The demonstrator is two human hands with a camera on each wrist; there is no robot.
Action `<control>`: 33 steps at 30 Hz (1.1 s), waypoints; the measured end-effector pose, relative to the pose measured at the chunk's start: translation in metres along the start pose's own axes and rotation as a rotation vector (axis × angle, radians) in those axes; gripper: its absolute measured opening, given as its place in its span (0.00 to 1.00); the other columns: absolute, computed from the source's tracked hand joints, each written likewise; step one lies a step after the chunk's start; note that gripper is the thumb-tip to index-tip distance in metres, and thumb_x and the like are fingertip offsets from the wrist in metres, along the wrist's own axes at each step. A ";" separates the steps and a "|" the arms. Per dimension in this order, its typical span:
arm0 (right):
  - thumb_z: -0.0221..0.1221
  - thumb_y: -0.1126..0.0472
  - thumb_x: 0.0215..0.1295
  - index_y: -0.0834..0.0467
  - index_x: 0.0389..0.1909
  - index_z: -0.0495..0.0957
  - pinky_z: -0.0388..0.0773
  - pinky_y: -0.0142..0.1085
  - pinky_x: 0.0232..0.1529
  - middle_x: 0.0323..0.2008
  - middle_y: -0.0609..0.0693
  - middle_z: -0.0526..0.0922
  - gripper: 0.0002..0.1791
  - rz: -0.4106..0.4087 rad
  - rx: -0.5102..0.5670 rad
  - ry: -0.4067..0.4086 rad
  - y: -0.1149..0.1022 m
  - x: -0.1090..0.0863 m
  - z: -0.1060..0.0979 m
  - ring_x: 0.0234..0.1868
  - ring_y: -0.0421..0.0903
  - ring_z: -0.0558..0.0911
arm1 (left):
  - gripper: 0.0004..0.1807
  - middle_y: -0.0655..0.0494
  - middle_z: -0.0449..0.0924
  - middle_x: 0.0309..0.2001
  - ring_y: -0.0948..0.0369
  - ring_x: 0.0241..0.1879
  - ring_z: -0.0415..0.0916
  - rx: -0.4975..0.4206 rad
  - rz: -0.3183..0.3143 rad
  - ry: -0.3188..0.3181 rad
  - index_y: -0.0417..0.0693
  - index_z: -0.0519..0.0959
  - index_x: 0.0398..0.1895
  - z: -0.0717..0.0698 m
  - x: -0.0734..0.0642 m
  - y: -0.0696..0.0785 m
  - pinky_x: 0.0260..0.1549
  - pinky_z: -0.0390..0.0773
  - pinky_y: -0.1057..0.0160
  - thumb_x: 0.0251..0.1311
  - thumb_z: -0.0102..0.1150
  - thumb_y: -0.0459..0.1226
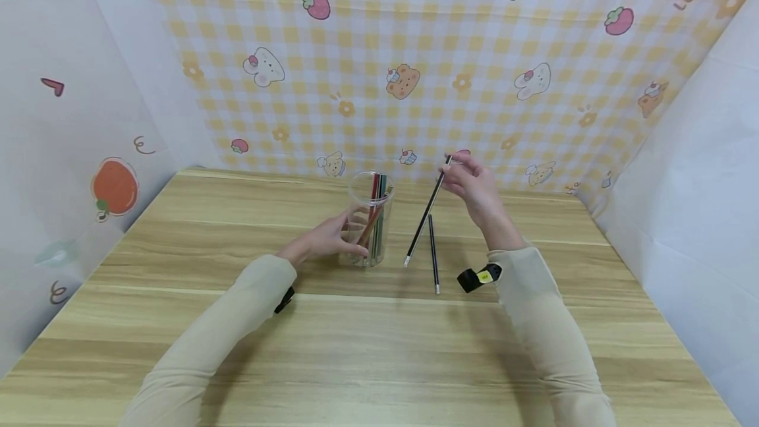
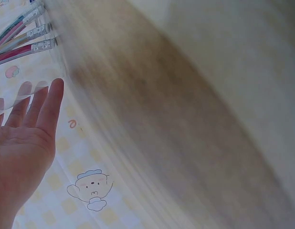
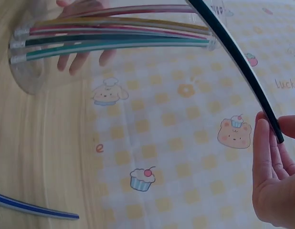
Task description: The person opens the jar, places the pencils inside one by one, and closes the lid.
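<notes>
A clear cylindrical cup (image 1: 387, 232) stands upright on the table, with my left hand (image 1: 323, 241) holding it from the left side, thumb in front and fingers behind. Inside the cup lean several striped pencils (image 3: 119, 44) in red, yellow, dark and green, their eraser ends at the bottom. My right hand (image 1: 476, 188) pinches a black pencil (image 1: 425, 216) by its upper end, in the air right of the cup. That pencil slants, its eraser end pointing down and left. Below it, a dark blue striped pencil (image 1: 433, 254) lies on the table.
The wood-grain table (image 1: 379, 361) ends at a checked cloth backdrop (image 1: 332, 71) with cartoon prints. White cloth panels (image 1: 700, 163) stand along both sides. A black camera (image 1: 471, 280) sits on the right wrist.
</notes>
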State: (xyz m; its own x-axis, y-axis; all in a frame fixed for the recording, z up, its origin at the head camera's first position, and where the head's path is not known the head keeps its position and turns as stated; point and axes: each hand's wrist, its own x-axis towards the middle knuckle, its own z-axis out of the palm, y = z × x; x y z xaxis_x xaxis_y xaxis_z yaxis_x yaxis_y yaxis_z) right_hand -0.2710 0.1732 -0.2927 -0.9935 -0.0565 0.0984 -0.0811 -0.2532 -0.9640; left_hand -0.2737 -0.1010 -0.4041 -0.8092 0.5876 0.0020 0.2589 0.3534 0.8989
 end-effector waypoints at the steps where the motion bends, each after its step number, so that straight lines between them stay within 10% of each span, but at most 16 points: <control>1: 0.55 0.71 0.57 0.66 0.47 0.68 0.77 0.32 0.36 0.30 0.52 0.78 0.16 -0.010 0.019 -0.003 -0.001 -0.001 0.001 0.29 0.44 0.78 | 0.47 0.47 0.61 0.59 0.53 0.57 0.60 0.000 -0.002 0.001 0.55 0.51 0.64 0.000 0.000 0.000 0.54 0.61 0.53 0.41 0.69 0.40; 24: 0.58 0.73 0.53 0.63 0.43 0.68 0.77 0.31 0.37 0.32 0.55 0.76 0.16 -0.223 0.376 0.044 -0.020 -0.015 0.025 0.29 0.45 0.78 | 0.48 0.49 0.62 0.58 0.54 0.57 0.60 0.013 -0.011 0.003 0.59 0.50 0.65 0.000 0.001 -0.001 0.54 0.61 0.53 0.41 0.69 0.41; 33: 0.55 0.74 0.56 0.63 0.41 0.70 0.77 0.35 0.39 0.32 0.57 0.75 0.12 -0.424 0.296 0.171 -0.021 -0.018 0.032 0.31 0.47 0.78 | 0.47 0.46 0.61 0.58 0.51 0.57 0.59 0.008 0.015 -0.011 0.54 0.51 0.63 -0.001 0.002 -0.001 0.54 0.61 0.52 0.41 0.69 0.41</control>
State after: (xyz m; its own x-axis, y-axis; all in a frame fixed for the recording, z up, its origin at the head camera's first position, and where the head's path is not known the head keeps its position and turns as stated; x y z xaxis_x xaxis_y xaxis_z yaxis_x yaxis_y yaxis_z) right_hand -0.2492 0.1481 -0.2662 -0.8792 0.2616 0.3981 -0.4764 -0.4824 -0.7351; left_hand -0.2758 -0.1012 -0.4047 -0.7992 0.6009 0.0109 0.2755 0.3502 0.8952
